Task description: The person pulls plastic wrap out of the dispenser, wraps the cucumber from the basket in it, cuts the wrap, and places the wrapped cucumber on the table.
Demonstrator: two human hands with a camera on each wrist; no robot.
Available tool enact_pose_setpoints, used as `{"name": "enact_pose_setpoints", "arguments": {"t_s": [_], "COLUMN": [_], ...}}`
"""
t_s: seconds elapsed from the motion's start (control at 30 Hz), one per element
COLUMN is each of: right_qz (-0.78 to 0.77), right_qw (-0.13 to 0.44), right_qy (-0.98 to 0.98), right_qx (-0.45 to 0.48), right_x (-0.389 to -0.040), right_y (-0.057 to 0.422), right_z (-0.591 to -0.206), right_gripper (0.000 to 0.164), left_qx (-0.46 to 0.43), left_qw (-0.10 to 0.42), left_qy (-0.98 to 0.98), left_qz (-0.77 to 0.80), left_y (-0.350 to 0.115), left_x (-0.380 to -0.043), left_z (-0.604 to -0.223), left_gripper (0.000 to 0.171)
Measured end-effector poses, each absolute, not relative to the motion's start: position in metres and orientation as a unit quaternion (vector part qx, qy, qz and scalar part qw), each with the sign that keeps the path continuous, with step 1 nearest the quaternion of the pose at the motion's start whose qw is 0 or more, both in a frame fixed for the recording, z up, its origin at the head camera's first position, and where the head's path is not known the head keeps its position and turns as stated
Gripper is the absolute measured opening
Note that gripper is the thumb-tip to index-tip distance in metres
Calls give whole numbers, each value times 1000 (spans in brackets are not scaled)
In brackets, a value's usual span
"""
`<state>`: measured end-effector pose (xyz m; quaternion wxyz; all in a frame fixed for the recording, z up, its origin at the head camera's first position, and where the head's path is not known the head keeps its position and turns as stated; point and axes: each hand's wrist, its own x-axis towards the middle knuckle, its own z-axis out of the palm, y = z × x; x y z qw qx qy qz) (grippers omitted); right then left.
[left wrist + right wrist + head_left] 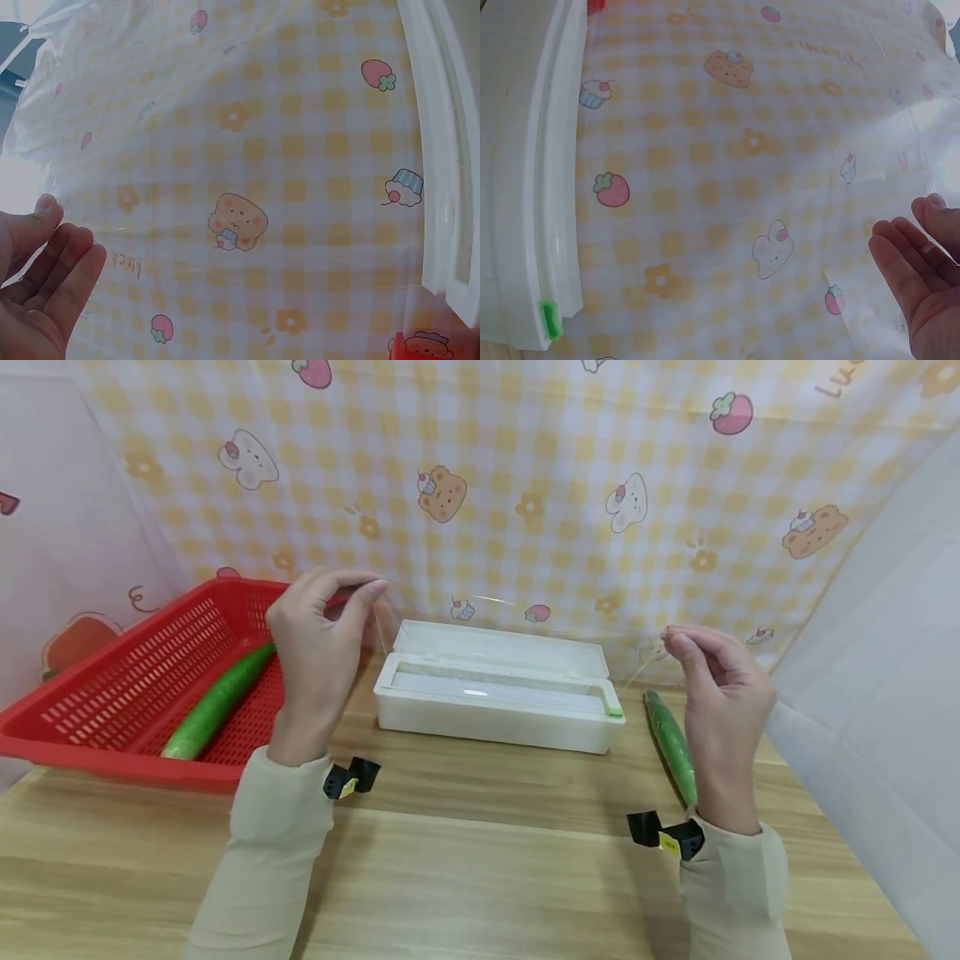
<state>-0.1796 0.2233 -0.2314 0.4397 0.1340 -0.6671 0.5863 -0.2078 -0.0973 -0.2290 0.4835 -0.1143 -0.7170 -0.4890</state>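
A thin sheet of clear cling film (386, 620) stretches between my two raised hands, seen mainly by its glints and drawn edges. My left hand (318, 647) pinches one side of it, thumb against fingertips, above the left end of a white cling film dispenser (495, 727). The other side is pinched by my right hand (726, 706), up beyond the dispenser's right end. The dispenser's lid (498, 645) stands raised at the back, and a green slide cutter (614, 712) sits at its right end. In both wrist views the film's outline is faint.
At the left a red plastic basket (90, 762) holds one cucumber (217, 706). Another cucumber (670, 743), with a shiny surface, lies on the wooden table (480, 877) beside my right wrist. A checked cloth (525, 468) hangs close behind the dispenser.
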Motion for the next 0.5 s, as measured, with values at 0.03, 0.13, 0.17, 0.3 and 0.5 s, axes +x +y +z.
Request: {"name": "enact_pose_setpoints", "arguments": {"t_s": [0.03,0.13,0.17,0.3,0.5], "right_qz": [589,598,604,615,588], "right_qw": [440,442,442,445,466], "right_qy": [-664,-652,-646,-628,-638], "right_qx": [136,148,153,171,172], "right_x": [-179,-176,-176,-173,-168], "right_y": [223,221,221,220,220], "right_z": [-231,-229,-228,-227,-225], "right_gripper": [9,8,8,8,12], "left_qx": [-113,-111,-110,-107,-108], "left_qw": [484,485,486,489,492], "left_qy": [-716,-713,-713,-710,-706], "left_qz": [-490,-494,-494,-495,-498], "left_y": [-97,-97,-97,-97,-97], "left_x": [-207,-205,-204,-200,-195], "left_z": [-228,-226,-225,-222,-219], "left_gripper": [19,19,19,18,17]}}
